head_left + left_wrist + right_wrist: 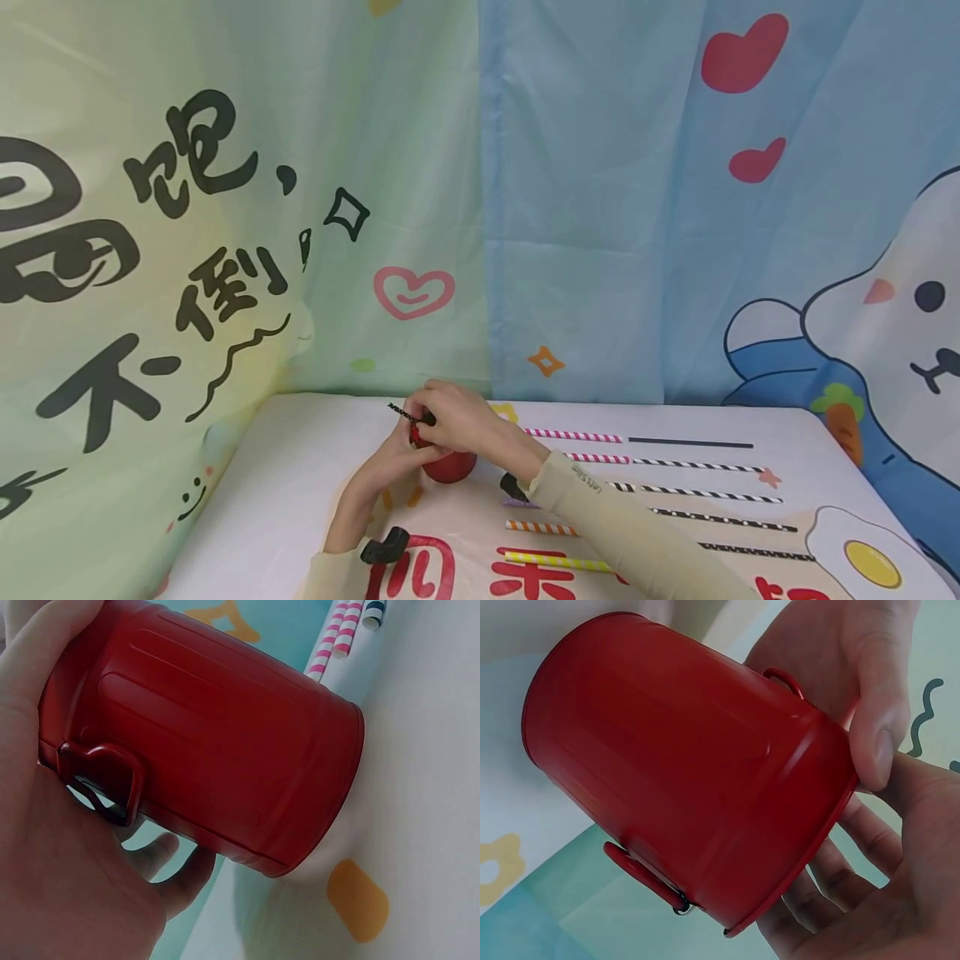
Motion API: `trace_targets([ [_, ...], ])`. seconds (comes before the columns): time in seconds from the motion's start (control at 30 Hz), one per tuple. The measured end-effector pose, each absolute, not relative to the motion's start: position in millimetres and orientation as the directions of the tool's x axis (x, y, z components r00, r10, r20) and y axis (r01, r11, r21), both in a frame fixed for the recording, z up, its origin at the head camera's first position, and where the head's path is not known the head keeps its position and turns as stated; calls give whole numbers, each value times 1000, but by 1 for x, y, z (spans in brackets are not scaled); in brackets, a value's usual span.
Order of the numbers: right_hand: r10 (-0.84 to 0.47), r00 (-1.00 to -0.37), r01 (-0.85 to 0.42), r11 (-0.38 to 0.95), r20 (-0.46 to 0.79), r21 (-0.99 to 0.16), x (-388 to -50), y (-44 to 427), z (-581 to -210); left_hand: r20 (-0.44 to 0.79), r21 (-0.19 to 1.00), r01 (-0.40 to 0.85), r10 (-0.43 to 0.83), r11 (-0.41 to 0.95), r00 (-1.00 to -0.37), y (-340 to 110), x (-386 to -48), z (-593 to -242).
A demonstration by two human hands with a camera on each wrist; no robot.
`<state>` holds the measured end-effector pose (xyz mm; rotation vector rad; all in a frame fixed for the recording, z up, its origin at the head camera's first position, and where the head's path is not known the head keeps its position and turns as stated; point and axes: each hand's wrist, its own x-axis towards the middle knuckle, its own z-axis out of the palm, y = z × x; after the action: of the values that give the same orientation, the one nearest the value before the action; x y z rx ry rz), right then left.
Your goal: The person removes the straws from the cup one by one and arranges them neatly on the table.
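My left hand [393,458] holds a red metal bucket [217,742] tilted above the table, its thumb near the rim and its fingers around the side by a small loop handle [112,776]. The bucket's base shows below my hands in the head view. Reaching over from the right, my right hand [457,421] has its curled fingers at the bucket's mouth. A black straw with white dots [401,411] sticks out to the upper left from its fingertips; the exact pinch is hidden. In the right wrist view, the fingers [844,874] bend behind the bucket's rim.
Rows of paper straws lie on the printed tablecloth [300,467] to the right: pink-striped [573,436], plain dark [690,442], black-and-white striped [697,465], dotted [757,552], orange [540,527] and yellow [558,562]. A printed curtain [570,208] hangs behind the table.
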<state>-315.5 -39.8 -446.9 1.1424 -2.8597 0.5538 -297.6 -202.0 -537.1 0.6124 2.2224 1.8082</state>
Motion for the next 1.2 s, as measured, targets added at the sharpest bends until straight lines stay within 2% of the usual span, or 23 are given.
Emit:
trace_targets([
  [0.37, -665, -722, -680, 629, 191, -376, -310, -30, -429, 99, 972, 181, 434, 152, -895, -201, -297, -536],
  [0.47, -669, -706, -702, 618, 233, -354, -309, -27, -422, 87, 974, 168, 428, 154, -899, -201, -297, -536],
  [0.83, -694, -611, -789, 576, 382, -215, -289, -20, -388, 26, 973, 115, 397, 202, -917, -200, -296, -535],
  [1.07, -702, -469, -826, 564, 535, 15, -272, -13, -371, -11, 966, 87, 378, 242, -926, -201, -295, -537],
  [1.2, -706, -435, -817, 570, 559, 84, -263, -7, -365, 48, 962, 151, 402, 227, -914, -201, -296, -538],
])
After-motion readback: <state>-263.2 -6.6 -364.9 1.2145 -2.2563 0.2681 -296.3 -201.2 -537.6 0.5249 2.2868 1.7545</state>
